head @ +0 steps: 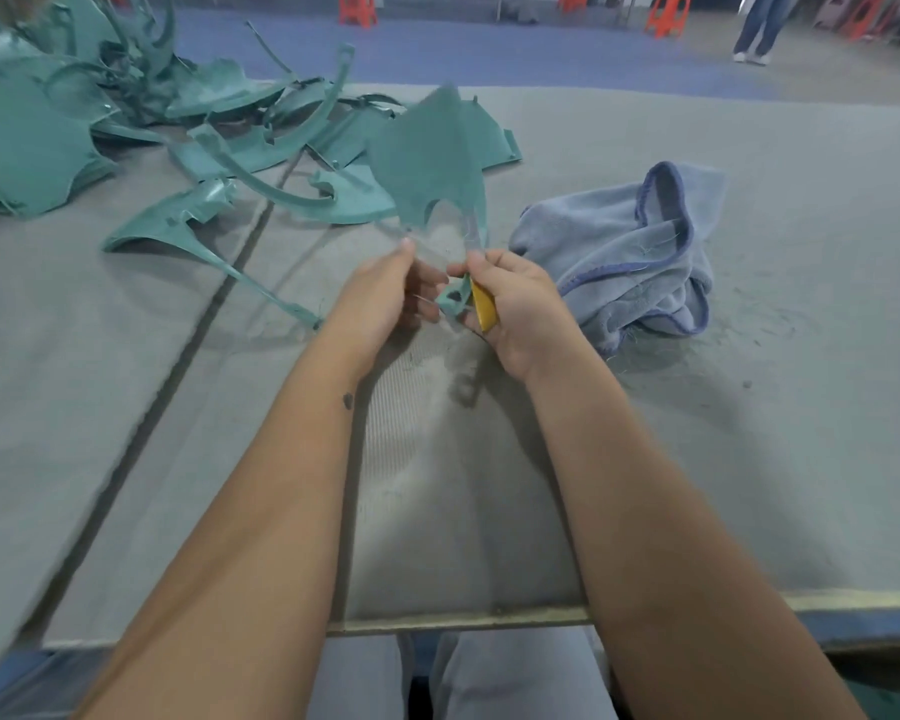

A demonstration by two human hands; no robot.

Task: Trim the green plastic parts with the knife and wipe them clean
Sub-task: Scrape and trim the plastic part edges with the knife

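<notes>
Holding a blurred green part (432, 163), left hand (380, 298) pinches it; right hand (510, 309) clamps yellow knife (483, 305)

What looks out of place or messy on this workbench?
Thin green shavings lie scattered on the table around the crumpled blue cloth. The green parts sit in a loose, tangled heap at far left.

A pile of green plastic parts (141, 127) crowds the far left; a crumpled blue cloth (640, 252) sits right (close beside the hands). The grey table (827, 356) lies open near and far right.
</notes>
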